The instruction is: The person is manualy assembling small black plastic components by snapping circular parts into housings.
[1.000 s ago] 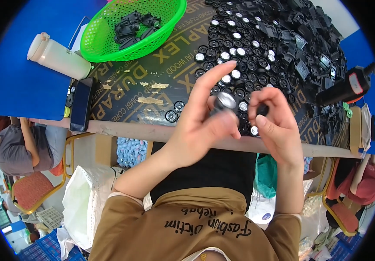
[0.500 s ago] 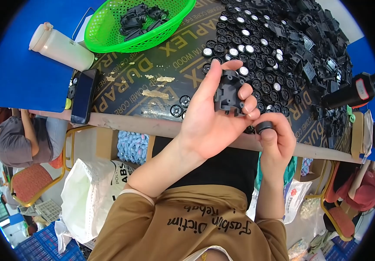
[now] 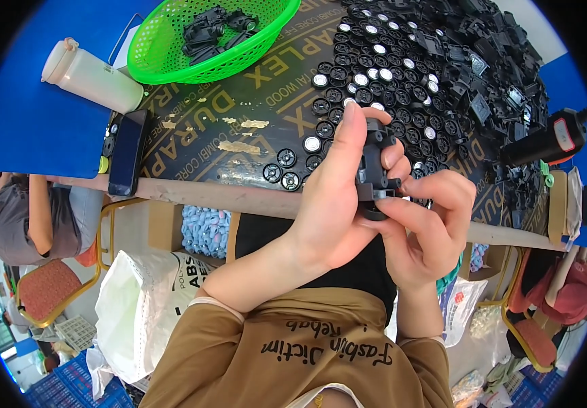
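Observation:
My left hand (image 3: 327, 204) is wrapped around a black molded plastic part (image 3: 370, 163), holding it on edge above the near rim of the table. With thumb and fingers pinched, my right hand (image 3: 429, 228) presses a small black wheel (image 3: 373, 212) to the lower end of that part. The fingertips partly hide where the two meet. Beyond my hands lie many loose black wheels (image 3: 419, 119), some with silver centers, and a few more wheels (image 3: 287, 158) lie left of my left hand. A heap of black plastic parts (image 3: 491, 75) fills the far right.
A green plastic basket (image 3: 239, 66) with several black parts stands at the far left. Near it are a white bottle (image 3: 93, 76) and a dark phone (image 3: 129, 153). At the right lies a black cylindrical tool (image 3: 545, 141). People sit beyond both sides.
The right hand has brought the wheel left and against the black plastic part. My left hand has turned the part onto its edge and moved slightly right.

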`<state>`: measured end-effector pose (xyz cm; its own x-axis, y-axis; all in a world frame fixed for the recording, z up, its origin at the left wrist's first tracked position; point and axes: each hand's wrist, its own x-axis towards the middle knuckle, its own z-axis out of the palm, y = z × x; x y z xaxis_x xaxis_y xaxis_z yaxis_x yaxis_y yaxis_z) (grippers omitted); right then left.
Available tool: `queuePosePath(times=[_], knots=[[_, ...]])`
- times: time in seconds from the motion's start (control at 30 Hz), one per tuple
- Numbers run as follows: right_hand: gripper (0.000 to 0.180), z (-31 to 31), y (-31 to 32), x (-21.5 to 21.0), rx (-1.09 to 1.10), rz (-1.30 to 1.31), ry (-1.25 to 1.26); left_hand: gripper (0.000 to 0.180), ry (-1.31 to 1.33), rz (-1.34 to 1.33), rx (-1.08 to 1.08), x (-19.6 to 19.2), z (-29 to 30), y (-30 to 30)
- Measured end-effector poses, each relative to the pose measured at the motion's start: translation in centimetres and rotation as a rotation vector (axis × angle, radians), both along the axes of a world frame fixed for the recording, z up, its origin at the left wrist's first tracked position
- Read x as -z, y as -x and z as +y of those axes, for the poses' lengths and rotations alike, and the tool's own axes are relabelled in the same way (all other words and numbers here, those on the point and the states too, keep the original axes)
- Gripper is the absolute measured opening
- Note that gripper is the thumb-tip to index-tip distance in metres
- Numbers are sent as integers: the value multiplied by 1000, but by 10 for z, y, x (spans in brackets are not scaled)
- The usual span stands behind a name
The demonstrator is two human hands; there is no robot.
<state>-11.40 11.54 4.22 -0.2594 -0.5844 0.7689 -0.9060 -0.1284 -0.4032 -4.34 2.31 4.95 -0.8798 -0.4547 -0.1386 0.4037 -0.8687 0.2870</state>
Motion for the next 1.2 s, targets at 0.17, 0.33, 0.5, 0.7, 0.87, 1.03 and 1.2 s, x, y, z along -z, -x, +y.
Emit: queuePosePath(times=[0.17,0.33,0.5,0.7,0.87,1.03,1.2], knots=[[34,-3,-6,7,-18,-269,37,36,129,-51,-59,-3,6,-2],[30,-6,0,10,-19,2,-40,35,258,-89,-166,4,13,0],[28,-8,-4,16,10,-56,15,30,364,-86,-239,4,18,-1],[47,16,32,16,20,-293,-243,26,1155,-396,-424,-6,-59,-5],[26,49,91,27,439,-105,-366,66,2323,-1159,-1088,-47,-219,-10],[29,46,114,44,487,-36,-404,31,2461,-620,-762,-51,-164,34],[28,47,124,53,518,-102,-445,19,2397,-269,-266,-3,-83,140]])
